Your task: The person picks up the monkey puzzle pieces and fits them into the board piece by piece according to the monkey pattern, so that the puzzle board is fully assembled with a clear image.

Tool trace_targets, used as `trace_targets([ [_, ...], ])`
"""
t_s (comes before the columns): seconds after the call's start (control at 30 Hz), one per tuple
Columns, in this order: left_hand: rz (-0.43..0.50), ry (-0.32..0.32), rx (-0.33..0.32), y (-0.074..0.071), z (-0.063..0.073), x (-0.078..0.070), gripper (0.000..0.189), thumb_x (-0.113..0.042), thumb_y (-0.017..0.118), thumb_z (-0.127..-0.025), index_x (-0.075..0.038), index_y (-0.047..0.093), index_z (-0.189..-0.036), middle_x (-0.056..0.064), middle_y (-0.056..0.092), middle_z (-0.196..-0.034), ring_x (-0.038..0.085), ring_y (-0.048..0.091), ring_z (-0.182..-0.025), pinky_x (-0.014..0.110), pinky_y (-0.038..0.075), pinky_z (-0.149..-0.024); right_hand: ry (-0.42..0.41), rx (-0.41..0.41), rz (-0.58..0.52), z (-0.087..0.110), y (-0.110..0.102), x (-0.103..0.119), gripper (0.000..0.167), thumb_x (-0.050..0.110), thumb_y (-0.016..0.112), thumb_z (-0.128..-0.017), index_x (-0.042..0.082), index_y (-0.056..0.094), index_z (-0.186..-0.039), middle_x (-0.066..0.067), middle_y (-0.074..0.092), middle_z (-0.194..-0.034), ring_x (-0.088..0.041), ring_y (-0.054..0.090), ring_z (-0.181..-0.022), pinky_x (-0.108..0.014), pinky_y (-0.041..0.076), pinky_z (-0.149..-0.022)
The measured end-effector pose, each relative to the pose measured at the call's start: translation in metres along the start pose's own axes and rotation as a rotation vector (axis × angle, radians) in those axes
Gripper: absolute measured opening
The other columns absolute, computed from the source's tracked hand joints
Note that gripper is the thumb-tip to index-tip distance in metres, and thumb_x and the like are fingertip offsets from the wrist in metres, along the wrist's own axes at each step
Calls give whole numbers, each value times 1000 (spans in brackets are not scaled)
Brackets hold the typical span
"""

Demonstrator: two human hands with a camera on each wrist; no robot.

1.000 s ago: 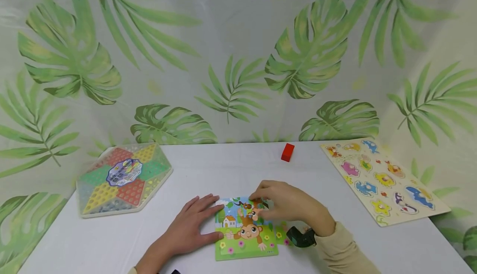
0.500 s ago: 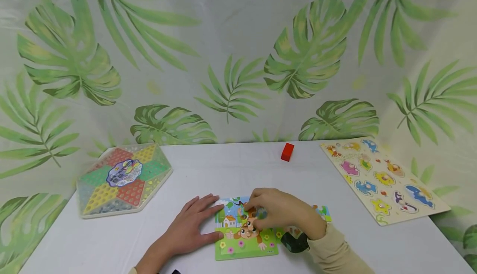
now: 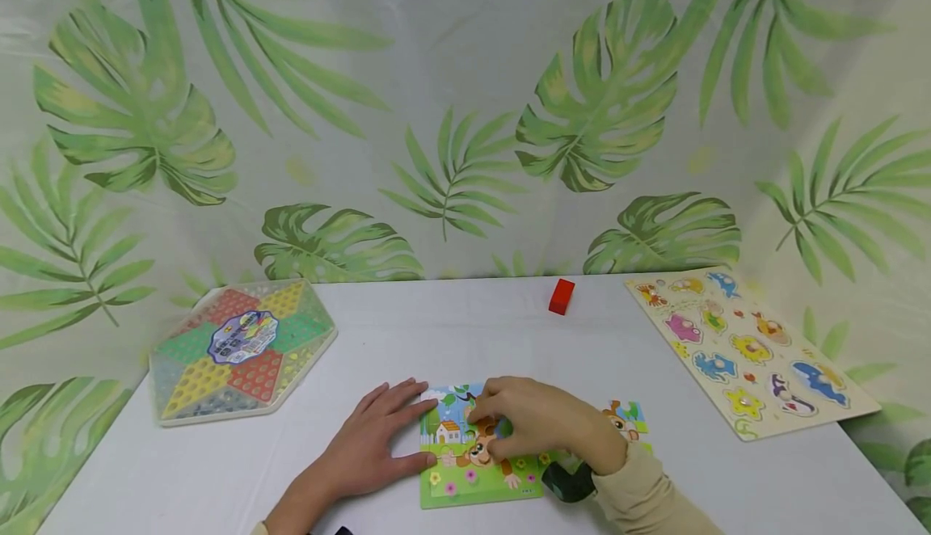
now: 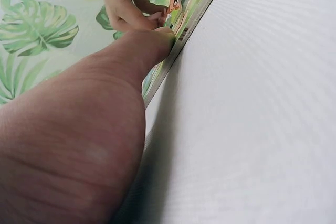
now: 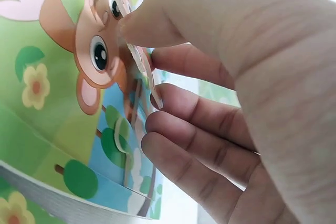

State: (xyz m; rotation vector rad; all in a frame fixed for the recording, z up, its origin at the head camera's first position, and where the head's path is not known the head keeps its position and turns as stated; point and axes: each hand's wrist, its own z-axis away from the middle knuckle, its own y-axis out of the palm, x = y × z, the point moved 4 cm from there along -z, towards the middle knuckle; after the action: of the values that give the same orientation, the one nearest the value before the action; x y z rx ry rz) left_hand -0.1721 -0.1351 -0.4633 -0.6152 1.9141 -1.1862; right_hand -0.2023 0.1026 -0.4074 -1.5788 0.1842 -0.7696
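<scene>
A monkey jigsaw puzzle (image 3: 465,482) in a flat tray lies on the white table before me. My left hand (image 3: 378,442) lies at its left side, fingers extended, with fingertips and thumb touching the puzzle's edge. Over the puzzle's upper right part is my right hand (image 3: 534,422), pinching a thin puzzle piece (image 5: 137,59) between thumb and fingers. That piece stands tilted, nearly edge-on in the right wrist view, close against the monkey's face. Much of the puzzle's right side is hidden by the right hand in the head view.
Right of the puzzle, partly under my right wrist, lies another picture section (image 3: 631,418). A red block (image 3: 562,296) stands at the back. A hexagonal Chinese checkers board (image 3: 243,353) lies left, a sea-animal peg puzzle (image 3: 749,349) right. A leaf-print cloth (image 3: 465,115) hangs behind.
My right hand has moved left and slightly nearer over the puzzle with the puzzle piece, uncovering more of the picture section on the right. The left hand stays still.
</scene>
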Motion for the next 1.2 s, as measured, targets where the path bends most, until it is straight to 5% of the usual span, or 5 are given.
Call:
trace_targets([
  [0.53, -18, 4, 11, 0, -1, 0, 69, -66, 66, -90, -26, 60, -146, -1, 49, -158, 24, 40, -150, 54, 28, -125, 41, 23, 7, -3, 6, 0, 33, 27, 76, -88, 22, 77, -121, 10, 63, -105, 0, 51, -85, -18, 50, -76],
  [1.2, 6, -16, 20, 1, -1, 1, 72, -68, 67, -89, -27, 59, -147, -2, 48, -159, 21, 37, -152, 51, 25, -126, 70, 34, 43, -2, 6, 2, 33, 35, 81, -90, 24, 77, -121, 11, 65, -110, -1, 57, -97, -22, 54, -84],
])
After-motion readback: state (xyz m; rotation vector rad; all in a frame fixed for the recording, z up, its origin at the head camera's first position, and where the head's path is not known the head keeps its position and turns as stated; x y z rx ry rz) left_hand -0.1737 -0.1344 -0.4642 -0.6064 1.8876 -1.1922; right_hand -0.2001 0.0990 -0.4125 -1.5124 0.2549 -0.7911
